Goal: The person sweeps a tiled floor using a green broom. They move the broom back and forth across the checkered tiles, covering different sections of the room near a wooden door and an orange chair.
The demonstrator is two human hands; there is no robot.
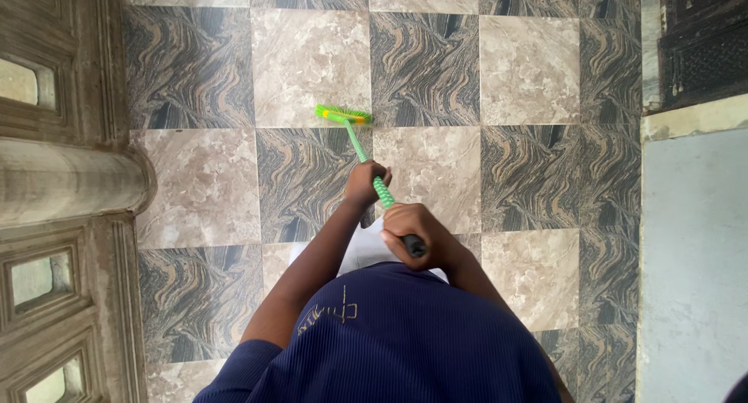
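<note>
Both hands are wrapped around the broom's handle [379,186] in the head view: the left hand [365,182] grips it lower down, fingers folded around the green-and-white shaft, and the right hand [417,230] is clenched over the dark end of the handle, close to the person's navy ribbed shirt [405,341]. From there the handle slopes away to the green broom head [343,114], whose bristles rest on the floor right at a seam between a pale marbled tile [310,64] and a dark swirled tile [304,181]. A carved wooden door [54,185] lines the left edge; a grey wall [693,255] stands on the right. By my reading, this is mid-stroke in sweeping, the head at full reach; pulling the bristles back would call for firm downward pressure from the lower hand.
</note>
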